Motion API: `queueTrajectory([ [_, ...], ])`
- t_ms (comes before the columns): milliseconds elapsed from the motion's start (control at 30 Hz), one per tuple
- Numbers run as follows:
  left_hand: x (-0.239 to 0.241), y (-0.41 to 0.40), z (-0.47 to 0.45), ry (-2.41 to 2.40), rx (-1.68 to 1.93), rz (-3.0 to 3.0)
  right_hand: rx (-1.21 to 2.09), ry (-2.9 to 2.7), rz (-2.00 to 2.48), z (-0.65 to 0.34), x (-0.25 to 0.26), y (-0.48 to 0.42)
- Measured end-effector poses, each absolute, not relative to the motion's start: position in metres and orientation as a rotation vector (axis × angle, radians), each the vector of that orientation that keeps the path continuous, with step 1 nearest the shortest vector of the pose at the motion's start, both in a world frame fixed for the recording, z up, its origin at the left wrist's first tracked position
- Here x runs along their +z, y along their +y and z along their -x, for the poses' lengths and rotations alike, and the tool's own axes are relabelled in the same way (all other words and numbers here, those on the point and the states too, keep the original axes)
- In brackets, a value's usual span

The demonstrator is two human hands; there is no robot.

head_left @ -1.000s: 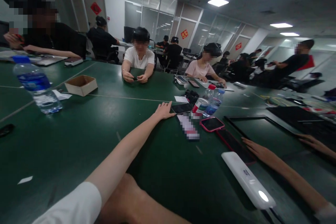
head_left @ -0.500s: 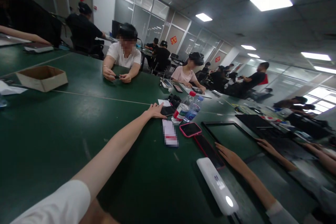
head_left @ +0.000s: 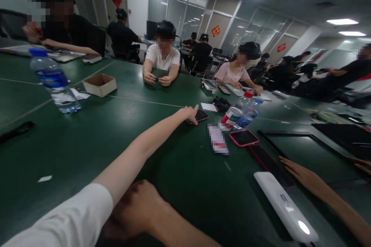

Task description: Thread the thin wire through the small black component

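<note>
My left arm in a white sleeve stretches across the green table (head_left: 174, 154). At its end, my left hand (head_left: 191, 114) grips the near side of a black smartphone (head_left: 201, 115), thumb and fingers at its edge. Low in the view, my right hand (head_left: 142, 204) is bent inward beneath my left forearm; its fingers are hidden and blurred. Beyond the smartphone lie a white card (head_left: 209, 107) and a tangled black item (head_left: 222, 105). To its right is a phone with a lit, pixelated screen (head_left: 217, 139).
A red-capped bottle (head_left: 232, 115) and blue-capped bottle (head_left: 248, 114) stand right, near a pink-cased phone (head_left: 244, 137), dark red-edged phone (head_left: 271, 165), black frame (head_left: 307, 136) and white device (head_left: 285, 204). Another person's hand (head_left: 301, 175) rests there. Left are a water bottle (head_left: 55, 81) and cardboard box (head_left: 100, 85).
My left hand has closed on the smartphone and drawn it away from the card and black item. My right hand has come into clearer view below. The camera has turned left.
</note>
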State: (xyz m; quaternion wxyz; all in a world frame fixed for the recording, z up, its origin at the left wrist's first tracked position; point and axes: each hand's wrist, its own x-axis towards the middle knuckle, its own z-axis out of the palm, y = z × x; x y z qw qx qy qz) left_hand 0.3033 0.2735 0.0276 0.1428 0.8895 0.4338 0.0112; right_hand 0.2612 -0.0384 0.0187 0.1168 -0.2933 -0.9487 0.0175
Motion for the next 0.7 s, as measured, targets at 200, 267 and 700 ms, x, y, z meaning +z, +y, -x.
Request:
queueTrajectory([
  [200, 0.04, 0.243, -0.184, 1.51, -0.141, -2.429, 0.02, -2.771, 0.767, -0.177, 0.017, -0.04],
  [267, 0.042, 0.225, -0.14, 1.595, -0.155, -2.394, 0.008, -2.774, 0.758, -0.184, 0.022, -0.04],
  [700, 0.093, 0.131, 0.154, 1.957, -0.408, -2.074, 0.151, -2.827, 0.856, -0.18, 0.037, -0.048],
])
